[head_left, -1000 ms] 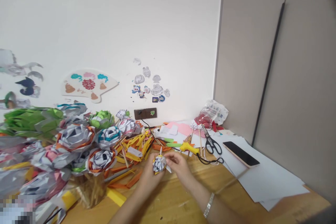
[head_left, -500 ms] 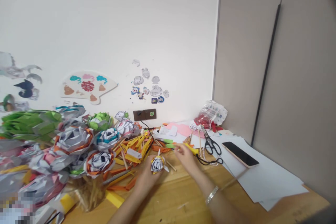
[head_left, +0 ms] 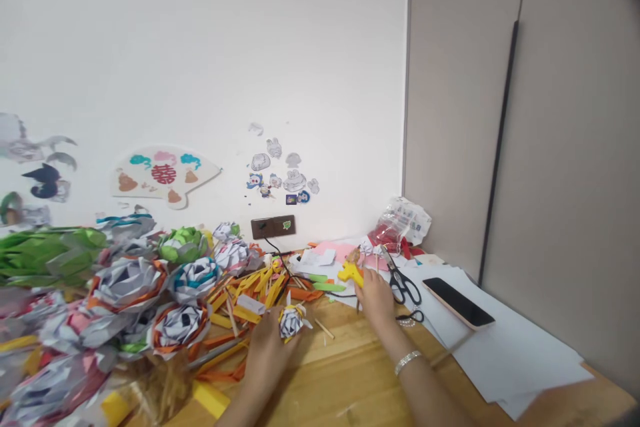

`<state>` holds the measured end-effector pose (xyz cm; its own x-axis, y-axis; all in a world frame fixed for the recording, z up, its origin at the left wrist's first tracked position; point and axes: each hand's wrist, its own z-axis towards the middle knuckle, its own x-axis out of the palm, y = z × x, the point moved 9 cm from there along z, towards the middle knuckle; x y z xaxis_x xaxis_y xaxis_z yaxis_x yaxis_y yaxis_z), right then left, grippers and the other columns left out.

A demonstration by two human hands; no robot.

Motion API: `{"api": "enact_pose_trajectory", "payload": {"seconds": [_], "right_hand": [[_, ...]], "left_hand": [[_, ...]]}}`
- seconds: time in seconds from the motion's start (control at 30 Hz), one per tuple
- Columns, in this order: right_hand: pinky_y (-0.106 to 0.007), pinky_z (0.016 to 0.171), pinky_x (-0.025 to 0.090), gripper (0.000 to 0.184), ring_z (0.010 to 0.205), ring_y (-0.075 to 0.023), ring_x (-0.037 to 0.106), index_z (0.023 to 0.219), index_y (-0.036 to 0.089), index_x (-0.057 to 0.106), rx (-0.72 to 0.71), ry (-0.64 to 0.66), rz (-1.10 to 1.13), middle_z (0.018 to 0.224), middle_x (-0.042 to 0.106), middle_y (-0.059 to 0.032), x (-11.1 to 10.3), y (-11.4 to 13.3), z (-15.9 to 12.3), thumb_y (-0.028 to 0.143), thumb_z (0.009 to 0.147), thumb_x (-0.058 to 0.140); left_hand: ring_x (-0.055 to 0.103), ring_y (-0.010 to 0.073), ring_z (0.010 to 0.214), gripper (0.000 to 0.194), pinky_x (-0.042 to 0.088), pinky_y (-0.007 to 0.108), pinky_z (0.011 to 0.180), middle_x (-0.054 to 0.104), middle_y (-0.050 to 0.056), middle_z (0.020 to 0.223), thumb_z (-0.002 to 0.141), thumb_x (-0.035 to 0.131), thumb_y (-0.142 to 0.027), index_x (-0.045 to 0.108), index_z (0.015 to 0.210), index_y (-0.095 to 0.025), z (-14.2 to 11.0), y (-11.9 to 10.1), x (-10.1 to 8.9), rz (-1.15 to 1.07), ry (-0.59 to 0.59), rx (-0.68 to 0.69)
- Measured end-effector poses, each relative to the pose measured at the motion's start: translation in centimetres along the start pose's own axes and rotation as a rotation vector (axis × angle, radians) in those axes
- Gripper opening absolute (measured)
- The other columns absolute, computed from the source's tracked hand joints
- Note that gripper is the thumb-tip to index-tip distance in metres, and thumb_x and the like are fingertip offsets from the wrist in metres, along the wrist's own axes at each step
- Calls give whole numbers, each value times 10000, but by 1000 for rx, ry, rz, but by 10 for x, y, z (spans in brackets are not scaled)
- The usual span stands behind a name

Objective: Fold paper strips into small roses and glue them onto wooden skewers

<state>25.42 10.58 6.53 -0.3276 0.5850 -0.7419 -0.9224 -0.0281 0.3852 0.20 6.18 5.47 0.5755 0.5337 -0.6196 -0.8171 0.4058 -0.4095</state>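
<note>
My left hand (head_left: 270,340) is closed around a small paper flower (head_left: 291,321), white with yellow edging and pointed strips sticking out. To its right, my right hand (head_left: 376,297) grips a yellow glue gun (head_left: 351,272), whose nozzle end points left and is partly lost against the papers behind. A short wooden stick (head_left: 325,328) lies on the table just right of the flower. Green paper strips (head_left: 327,286) lie behind, between the two hands. Black-handled scissors (head_left: 406,285) rest close to the right of my right hand.
Many finished paper flowers (head_left: 127,280) crowd the left side. Yellow and orange paper strips (head_left: 260,287) are heaped behind my left hand. A phone (head_left: 457,303) lies on white sheets (head_left: 520,353) at the right. A plastic bag (head_left: 403,223) stands against the wall.
My right hand has moved right, from beside the green strips to the glue gun, which it now grips and has lifted. My left hand still holds the flower, almost unmoved.
</note>
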Motion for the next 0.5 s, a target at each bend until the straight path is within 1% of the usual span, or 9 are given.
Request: {"api": "enact_pose_trajectory", "payload": {"seconds": [0.07,0.13,0.2,0.27,0.3,0.33,0.4,0.47,0.5], "right_hand": [[-287,704,380,194,865,-235,579,975,134,571,-7,-35,19,897,633,-116,-9,2,-2,243,827,510],[-279,671,383,190,824,-230,584,927,151,570,-20,-72,87,847,636,-91,-16,7,-8,286,802,524],[-267,623,381,159,751,-216,584,862,171,570,-40,-100,168,783,630,-60,-21,15,-18,289,760,538],[-257,569,372,112,637,-188,559,793,183,566,-51,-106,253,687,603,-31,-21,25,-28,270,747,511],[-256,552,371,107,593,-177,539,767,185,565,-57,-102,331,649,588,-21,-20,30,-32,268,747,500],[-257,554,380,115,583,-172,530,760,186,569,-70,-94,437,640,586,-20,-19,36,-36,273,749,494],[-268,590,413,163,622,-178,542,775,179,585,-79,-42,702,679,608,-35,-14,45,-41,318,757,503],[-275,595,434,255,630,-181,553,748,166,598,-23,59,932,674,614,-47,-2,50,-43,400,765,500],[-272,570,436,302,602,-177,548,711,160,599,22,118,1013,636,603,-45,5,51,-45,440,760,496]], "left_hand": [[625,260,787,251,486,361,708,654,94,845,710,578,-318,567,916,-177,0,3,-4,54,-38,4],[624,271,800,275,489,380,716,653,104,860,717,569,-329,554,943,-173,1,7,-8,94,-83,-13],[624,281,818,314,490,392,727,649,118,885,722,564,-345,539,973,-157,1,11,-11,119,-115,-34],[623,282,829,333,488,393,740,645,127,892,730,556,-357,528,983,-142,1,16,-11,126,-124,-64],[622,280,829,334,487,392,742,643,127,887,735,551,-365,525,979,-138,1,18,-11,124,-124,-80],[620,278,823,330,487,390,739,641,123,875,739,547,-376,523,968,-139,1,20,-10,120,-120,-98],[616,276,821,323,484,386,734,635,113,860,742,541,-395,518,947,-147,1,23,-9,110,-113,-133],[613,275,818,315,480,381,724,628,102,849,737,544,-403,512,932,-157,1,27,-7,94,-105,-172],[612,275,813,312,478,381,718,625,95,839,731,550,-406,511,922,-163,0,30,-7,83,-102,-192]]}}
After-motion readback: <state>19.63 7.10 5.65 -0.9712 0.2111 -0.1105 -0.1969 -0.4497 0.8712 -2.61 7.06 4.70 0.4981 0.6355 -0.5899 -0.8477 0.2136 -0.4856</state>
